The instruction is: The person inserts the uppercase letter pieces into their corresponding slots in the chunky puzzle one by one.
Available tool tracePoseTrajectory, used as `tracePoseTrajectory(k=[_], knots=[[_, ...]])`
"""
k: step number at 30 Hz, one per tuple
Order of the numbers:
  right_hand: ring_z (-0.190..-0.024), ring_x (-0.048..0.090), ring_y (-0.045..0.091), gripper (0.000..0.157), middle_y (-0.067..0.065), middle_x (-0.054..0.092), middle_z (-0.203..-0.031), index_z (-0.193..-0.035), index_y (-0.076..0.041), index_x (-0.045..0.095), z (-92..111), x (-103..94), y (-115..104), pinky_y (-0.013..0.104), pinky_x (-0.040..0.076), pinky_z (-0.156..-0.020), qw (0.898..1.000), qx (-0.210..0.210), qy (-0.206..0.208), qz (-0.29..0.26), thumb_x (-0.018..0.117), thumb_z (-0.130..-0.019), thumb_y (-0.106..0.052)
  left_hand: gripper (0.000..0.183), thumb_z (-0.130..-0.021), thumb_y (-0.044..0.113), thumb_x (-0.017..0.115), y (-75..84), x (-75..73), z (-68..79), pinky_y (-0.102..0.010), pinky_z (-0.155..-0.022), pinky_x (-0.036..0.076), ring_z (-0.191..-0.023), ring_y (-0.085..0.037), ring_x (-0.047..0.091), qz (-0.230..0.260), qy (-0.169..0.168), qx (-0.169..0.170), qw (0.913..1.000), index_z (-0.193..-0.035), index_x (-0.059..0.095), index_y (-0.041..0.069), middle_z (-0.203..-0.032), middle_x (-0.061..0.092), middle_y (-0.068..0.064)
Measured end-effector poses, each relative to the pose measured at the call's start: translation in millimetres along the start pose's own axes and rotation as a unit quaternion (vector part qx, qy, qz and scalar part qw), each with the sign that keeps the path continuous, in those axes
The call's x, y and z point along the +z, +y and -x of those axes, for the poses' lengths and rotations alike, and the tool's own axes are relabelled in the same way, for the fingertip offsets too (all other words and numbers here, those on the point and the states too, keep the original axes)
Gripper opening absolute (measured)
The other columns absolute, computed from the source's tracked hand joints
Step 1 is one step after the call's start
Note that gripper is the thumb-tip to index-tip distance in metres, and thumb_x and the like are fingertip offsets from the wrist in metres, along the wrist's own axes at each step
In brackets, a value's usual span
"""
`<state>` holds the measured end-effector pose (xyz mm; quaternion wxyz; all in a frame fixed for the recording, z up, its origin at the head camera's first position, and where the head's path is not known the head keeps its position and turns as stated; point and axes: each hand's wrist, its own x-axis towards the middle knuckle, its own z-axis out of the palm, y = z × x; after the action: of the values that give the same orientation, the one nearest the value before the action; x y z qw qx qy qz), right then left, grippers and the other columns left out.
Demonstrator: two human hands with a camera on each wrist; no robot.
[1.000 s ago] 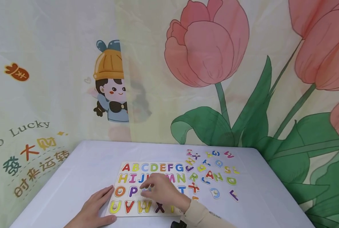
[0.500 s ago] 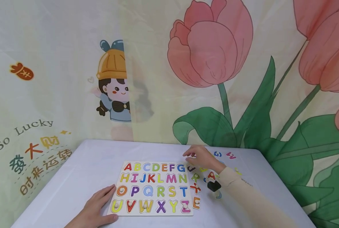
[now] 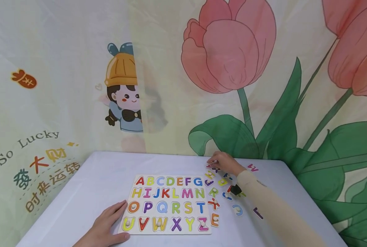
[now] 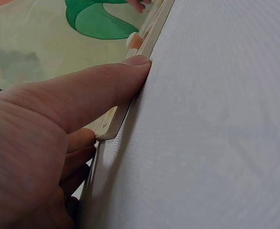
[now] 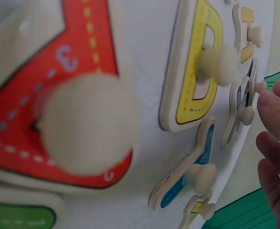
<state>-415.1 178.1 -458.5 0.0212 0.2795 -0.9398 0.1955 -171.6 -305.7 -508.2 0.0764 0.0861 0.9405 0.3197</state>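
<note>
A white alphabet puzzle board [image 3: 171, 233] lies on the table. My left hand [image 3: 104, 223] rests at its front left corner, fingers straight along the left side. In the left wrist view, my left thumb [image 4: 106, 81] presses the board's edge. My right hand [image 3: 228, 163] reaches to the far end of the loose letters and pinches the pink letter I piece [image 3: 208, 166]. The right wrist view has my right fingertips [image 5: 269, 102] at a small round knob [image 5: 260, 87]; part of that piece is hidden. Knobbed letters O [image 3: 134, 207], U, V, W and Z sit in the board.
Several loose knobbed letters lie right of the board, among them an orange E [image 3: 215, 220], a blue C [image 3: 237, 210] and a purple F [image 3: 258, 213]. My right sleeve [image 3: 270, 202] covers some others. A printed curtain [image 3: 171, 85] hangs behind the white table [image 3: 103, 178].
My right hand has moved from over the board's middle to the far loose letters, and its fingers have closed on the pink I. My left hand stays at the board's corner.
</note>
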Motion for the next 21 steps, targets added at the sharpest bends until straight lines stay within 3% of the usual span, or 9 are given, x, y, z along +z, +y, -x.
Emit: tracePoseTrajectory(k=[9,21], knots=[[-0.088,0.058,0.011,0.017,-0.004,0.066,-0.097,-0.112,-0.014,0.085,-10.0,8.7,10.5,0.029,0.054,-0.079,1.000,-0.012,0.014,0.010,0.079,-0.096,-0.012,0.106,-0.079,0.053,0.090,-1.6,0.5,-0.4,-0.075,-0.114,0.035,-0.152,-0.048,0.032,-0.003,0.003,0.007,1.0000,-0.162,0.043,0.005,-0.168,0.038,-0.015],[-0.088,0.062,0.012,0.009,-0.004,0.071,-0.097,-0.104,-0.013,0.086,-17.0,12.8,-6.7,0.033,0.057,-0.080,0.999,0.012,0.028,0.024,0.080,-0.096,-0.013,0.105,-0.082,0.051,0.089,-1.2,-0.3,1.0,-0.075,-0.114,0.034,-0.152,-0.050,0.031,-0.001,-0.002,0.016,0.9999,-0.162,0.042,0.003,-0.168,0.038,-0.016]])
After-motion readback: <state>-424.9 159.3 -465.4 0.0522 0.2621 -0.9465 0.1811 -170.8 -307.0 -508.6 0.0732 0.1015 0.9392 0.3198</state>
